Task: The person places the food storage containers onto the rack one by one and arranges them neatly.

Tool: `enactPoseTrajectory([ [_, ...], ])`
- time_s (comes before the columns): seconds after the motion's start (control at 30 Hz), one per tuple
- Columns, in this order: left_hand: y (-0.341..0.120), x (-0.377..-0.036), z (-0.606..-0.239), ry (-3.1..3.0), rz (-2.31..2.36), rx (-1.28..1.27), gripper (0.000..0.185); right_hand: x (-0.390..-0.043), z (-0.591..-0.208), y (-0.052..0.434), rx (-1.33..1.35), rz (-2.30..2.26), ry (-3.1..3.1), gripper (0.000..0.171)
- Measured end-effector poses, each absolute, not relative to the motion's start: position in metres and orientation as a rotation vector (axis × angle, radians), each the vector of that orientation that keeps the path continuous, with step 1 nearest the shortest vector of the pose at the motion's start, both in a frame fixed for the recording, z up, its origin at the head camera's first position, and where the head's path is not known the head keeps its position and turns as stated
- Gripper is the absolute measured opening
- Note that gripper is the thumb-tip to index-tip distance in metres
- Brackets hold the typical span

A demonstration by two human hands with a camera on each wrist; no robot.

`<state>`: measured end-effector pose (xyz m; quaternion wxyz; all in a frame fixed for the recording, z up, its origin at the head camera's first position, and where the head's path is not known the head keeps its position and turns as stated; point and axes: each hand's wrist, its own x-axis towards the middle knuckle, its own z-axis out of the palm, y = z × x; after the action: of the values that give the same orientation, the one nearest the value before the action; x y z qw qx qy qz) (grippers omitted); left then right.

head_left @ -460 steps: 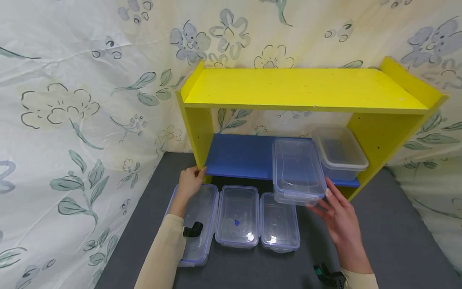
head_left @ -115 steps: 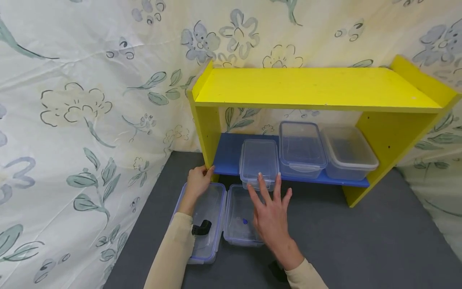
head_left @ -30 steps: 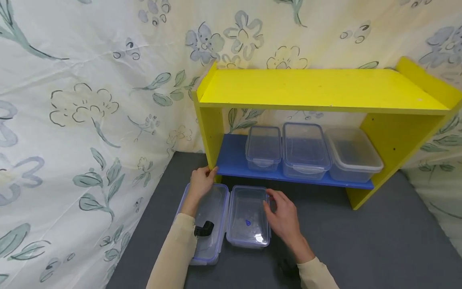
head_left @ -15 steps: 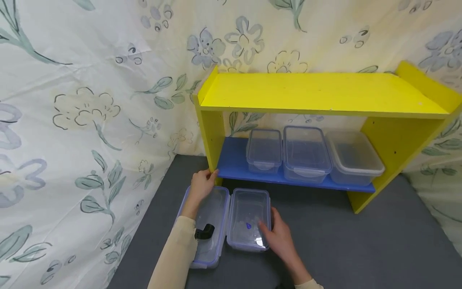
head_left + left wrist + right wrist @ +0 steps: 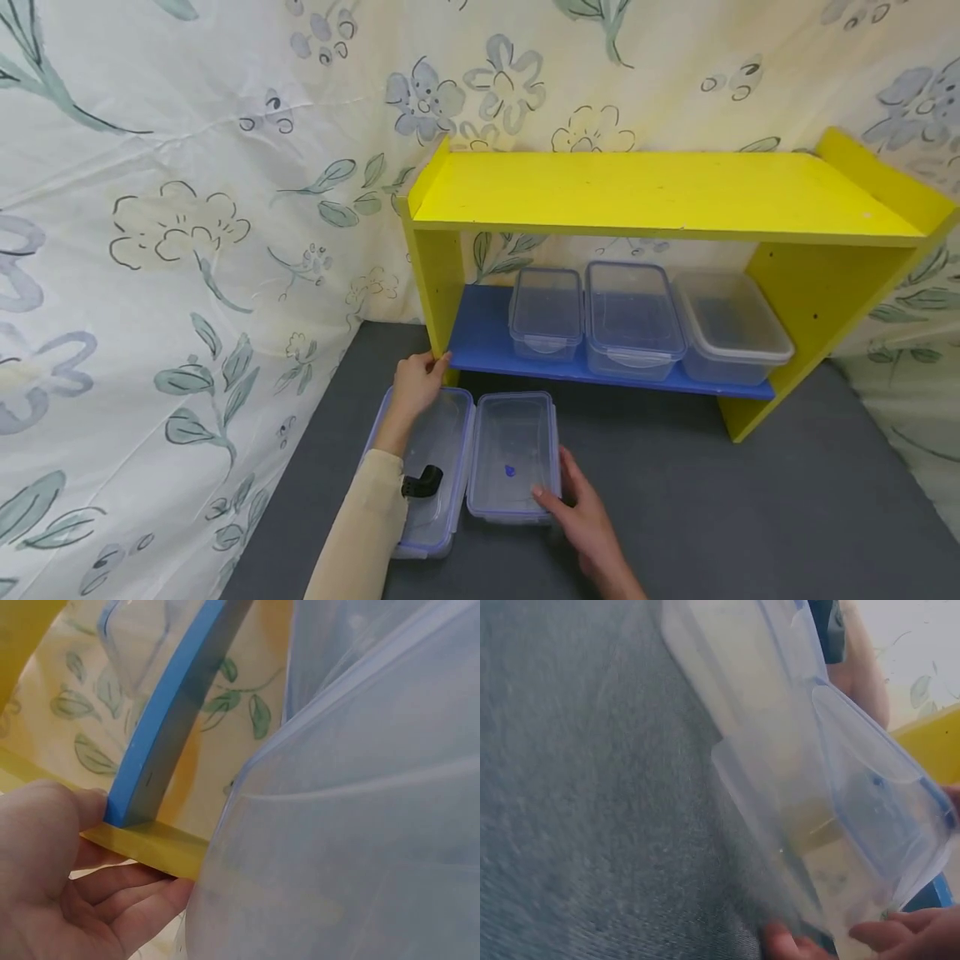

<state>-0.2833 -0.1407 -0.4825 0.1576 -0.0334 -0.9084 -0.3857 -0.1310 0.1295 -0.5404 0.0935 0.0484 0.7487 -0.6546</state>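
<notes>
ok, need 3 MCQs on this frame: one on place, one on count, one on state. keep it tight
1. Where does the left hand rest?
A. on the shelf's yellow side panel
B. on the top board
C. on the floor

2. How many clear containers stand on the blue shelf?
A. one
B. three
C. five

3. What is the right hand doing?
A. hanging idle
B. gripping the near end of the lidded container on the floor
C. pressing the wall

Answers: 1 A, fingers wrap the panel's lower front edge; 2 B, three stand side by side; 3 B, fingers curl at its near right corner.
</notes>
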Motion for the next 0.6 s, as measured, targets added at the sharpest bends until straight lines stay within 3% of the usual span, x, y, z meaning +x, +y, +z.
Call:
enactPoseTrajectory([
  [0.3, -0.141, -0.284, -0.483, -2.599, -1.103, -0.086, 0.035, -0.12, -0.538, 0.131, 0.098, -2.178, 1.97, 0.098],
  [0.6, -0.139, -0.283, -0.482, -2.612, -1.141, -0.05, 0.036, -0.116, -0.54, 0.138, 0.332, -2.397, 1.925, 0.083],
])
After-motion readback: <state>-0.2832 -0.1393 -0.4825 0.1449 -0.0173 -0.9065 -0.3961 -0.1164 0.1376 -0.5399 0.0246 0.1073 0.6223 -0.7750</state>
